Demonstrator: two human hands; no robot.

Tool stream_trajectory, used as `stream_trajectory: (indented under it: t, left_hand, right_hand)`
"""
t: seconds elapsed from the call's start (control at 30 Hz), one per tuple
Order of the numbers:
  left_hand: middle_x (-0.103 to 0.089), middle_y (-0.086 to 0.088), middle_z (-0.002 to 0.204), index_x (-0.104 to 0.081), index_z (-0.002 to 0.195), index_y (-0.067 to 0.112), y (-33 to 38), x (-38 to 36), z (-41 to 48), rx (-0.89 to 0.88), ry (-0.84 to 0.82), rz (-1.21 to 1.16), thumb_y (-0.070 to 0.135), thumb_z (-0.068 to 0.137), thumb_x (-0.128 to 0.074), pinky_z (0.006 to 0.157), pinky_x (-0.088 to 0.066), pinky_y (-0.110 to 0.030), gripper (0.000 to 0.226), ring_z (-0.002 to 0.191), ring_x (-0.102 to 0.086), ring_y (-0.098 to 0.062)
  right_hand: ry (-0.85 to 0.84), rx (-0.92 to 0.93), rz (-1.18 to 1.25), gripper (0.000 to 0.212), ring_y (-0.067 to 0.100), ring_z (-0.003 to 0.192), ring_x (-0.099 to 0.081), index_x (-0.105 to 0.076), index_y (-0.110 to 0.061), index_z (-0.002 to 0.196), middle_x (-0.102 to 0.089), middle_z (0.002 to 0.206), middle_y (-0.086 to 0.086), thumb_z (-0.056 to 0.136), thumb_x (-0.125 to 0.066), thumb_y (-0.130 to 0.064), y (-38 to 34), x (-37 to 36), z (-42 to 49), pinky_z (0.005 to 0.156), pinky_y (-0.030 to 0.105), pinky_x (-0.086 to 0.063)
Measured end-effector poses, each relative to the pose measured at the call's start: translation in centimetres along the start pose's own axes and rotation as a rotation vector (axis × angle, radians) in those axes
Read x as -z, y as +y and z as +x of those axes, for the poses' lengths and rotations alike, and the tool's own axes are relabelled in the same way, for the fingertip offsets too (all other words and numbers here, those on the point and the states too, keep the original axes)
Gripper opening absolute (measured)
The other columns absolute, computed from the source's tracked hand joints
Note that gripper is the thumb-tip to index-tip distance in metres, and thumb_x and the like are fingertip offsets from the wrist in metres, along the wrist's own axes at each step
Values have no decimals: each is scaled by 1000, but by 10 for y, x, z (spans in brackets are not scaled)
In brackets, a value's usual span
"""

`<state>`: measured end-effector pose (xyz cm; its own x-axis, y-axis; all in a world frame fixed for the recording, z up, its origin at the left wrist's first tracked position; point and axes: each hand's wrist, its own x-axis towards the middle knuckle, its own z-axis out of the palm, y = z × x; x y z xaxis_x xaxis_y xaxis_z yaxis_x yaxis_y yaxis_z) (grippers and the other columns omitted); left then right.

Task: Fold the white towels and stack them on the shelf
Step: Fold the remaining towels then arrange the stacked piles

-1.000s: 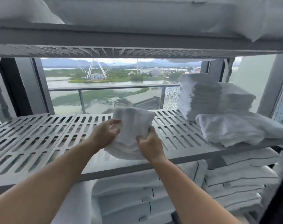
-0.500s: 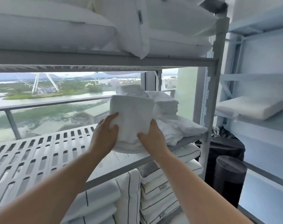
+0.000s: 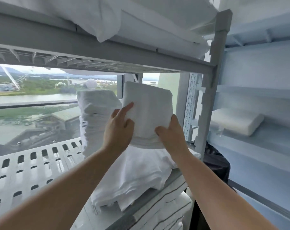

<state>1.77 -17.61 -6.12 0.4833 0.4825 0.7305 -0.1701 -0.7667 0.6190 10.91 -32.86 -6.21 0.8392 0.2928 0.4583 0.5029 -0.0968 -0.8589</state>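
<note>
the slotted shelf (image 3: 33, 163) runs across in front, and toward its right end stands a tall stack of folded towels (image 3: 94, 117), with a loose heap of white cloth (image 3: 137, 176) slumped in front of it. the folded towel (image 3: 147, 110) is held in the air above that heap, just right of the stack, its long side near upright. the stack's top lies to its left, about level with its upper edge. the left grip (image 3: 118, 128), nearer the stack, pinches the lower left corner, forefinger laid flat; the right grip (image 3: 171, 131) clasps the lower right. i'd say it must rise, swing left and lie flat.
</note>
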Motion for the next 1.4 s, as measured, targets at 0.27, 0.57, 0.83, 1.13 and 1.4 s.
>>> stream_trajectory:
  t: [0.27,0.57,0.83,1.13,1.4]
  left_hand:
    - [-54,10,115,-53,140,43,-23,-38,50,-38,83,48,25,85,-44,72,-39,-19,58,80,-50,-1]
    - [-53,11,111,-53,139,45,-18,-68,91,15,199,222,30,83,-42,68,-36,-8,59,78,-53,7]
    - [-56,7,106,-59,134,43,-2,-76,116,146,286,307,29,77,-42,79,-45,-29,61,85,-55,-12]
    - [-65,10,69,-66,112,55,-10,-36,151,295,340,244,32,68,-46,50,-39,-25,54,45,-47,-6]
    - [-62,8,67,-74,114,36,-21,-3,173,425,335,105,16,83,-54,44,-33,-19,42,42,-44,-7]
  right_hand:
    - [10,69,70,37,9,76,-60,-50,-34,100,-61,82,-15,67,-59,-20,28,-16,78,61,31,-48]
    - [-140,115,253,27,17,75,-61,-54,-32,90,-62,79,-11,67,-60,-18,42,-20,154,64,39,-52]
    - [-292,110,394,31,30,83,-62,-58,-25,96,-65,86,2,65,-60,-21,43,-32,195,71,49,-53]
    - [-401,86,509,22,21,73,-55,-54,-15,95,-60,85,4,75,-63,-9,12,-75,213,62,35,-45]
    - [-428,72,445,22,23,73,-54,-54,-16,99,-60,86,6,79,-60,-11,-14,-105,221,59,33,-42]
